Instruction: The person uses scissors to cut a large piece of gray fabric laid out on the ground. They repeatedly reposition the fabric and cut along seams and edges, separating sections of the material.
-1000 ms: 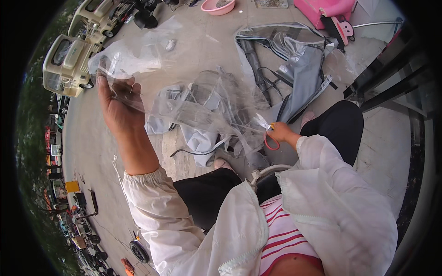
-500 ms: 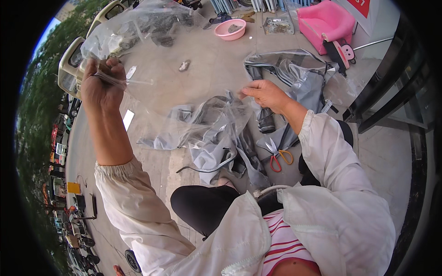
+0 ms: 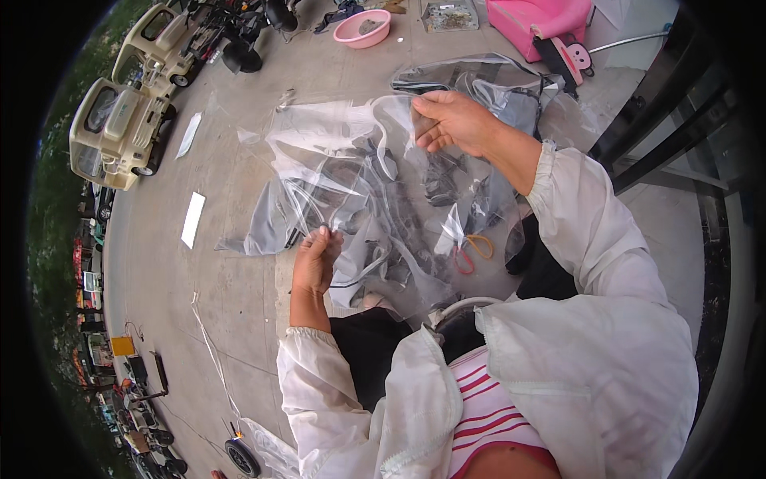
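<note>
A clear plastic sheet (image 3: 323,120) stretches crumpled between my two hands, low over a heap on the ground. My left hand (image 3: 314,267) is closed on its near left part, thumb uppermost. Farther off and to the right, my right hand (image 3: 459,124) pinches another edge of the sheet. Grey fabric (image 3: 263,223) with dark trim lies beneath, partly seen through the plastic. Scissors (image 3: 477,246) with one red and one orange handle loop lie at the heap's right, blurred by the film over them. Behind my right hand lies more grey fabric with clear plastic (image 3: 487,72).
A pink basin (image 3: 363,30), a shallow tray (image 3: 449,16) and a pink armchair (image 3: 533,28) stand at the far side. Dark metal frame bars (image 3: 670,112) rise at the right. Small beige vehicles (image 3: 120,132) are parked at the left, near a white strip (image 3: 192,219) on the ground.
My left hand has come down and inward from the raised far left, bringing the plastic sheet over the heap and scissors. My right hand has moved slightly farther away, still holding the sheet.
</note>
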### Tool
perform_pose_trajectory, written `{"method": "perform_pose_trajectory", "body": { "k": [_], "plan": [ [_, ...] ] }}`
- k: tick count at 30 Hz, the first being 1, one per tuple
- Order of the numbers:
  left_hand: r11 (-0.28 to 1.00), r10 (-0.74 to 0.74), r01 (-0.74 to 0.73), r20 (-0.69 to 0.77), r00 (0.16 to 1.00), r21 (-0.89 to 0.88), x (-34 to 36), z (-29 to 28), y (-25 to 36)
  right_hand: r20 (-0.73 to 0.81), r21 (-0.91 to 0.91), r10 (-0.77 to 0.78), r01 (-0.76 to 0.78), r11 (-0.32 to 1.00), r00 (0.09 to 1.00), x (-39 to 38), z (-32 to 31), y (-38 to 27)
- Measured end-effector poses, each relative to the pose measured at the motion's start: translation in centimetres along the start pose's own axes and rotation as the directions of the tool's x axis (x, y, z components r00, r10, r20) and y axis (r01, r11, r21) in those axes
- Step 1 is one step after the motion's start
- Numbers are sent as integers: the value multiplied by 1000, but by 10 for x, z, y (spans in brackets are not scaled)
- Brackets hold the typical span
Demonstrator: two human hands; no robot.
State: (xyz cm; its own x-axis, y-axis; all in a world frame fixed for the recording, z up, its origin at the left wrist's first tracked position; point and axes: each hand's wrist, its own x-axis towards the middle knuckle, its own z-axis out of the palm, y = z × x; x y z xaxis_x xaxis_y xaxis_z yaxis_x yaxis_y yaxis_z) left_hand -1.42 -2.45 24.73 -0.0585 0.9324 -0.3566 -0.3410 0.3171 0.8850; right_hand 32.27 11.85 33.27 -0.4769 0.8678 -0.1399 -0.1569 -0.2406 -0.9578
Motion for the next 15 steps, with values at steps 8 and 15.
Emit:
{"method": "perform_pose_trajectory", "body": {
  "k": [8,15],
  "plan": [
    [940,340,-339,-61,938,26,11,-18,33,-167,131,55,-34,991,984,13,-27,15],
    [266,817,-682,217,535,682,-14,59,65,-160,-934,-289,-49,355,944,-23,-35,32]
  ]
}}
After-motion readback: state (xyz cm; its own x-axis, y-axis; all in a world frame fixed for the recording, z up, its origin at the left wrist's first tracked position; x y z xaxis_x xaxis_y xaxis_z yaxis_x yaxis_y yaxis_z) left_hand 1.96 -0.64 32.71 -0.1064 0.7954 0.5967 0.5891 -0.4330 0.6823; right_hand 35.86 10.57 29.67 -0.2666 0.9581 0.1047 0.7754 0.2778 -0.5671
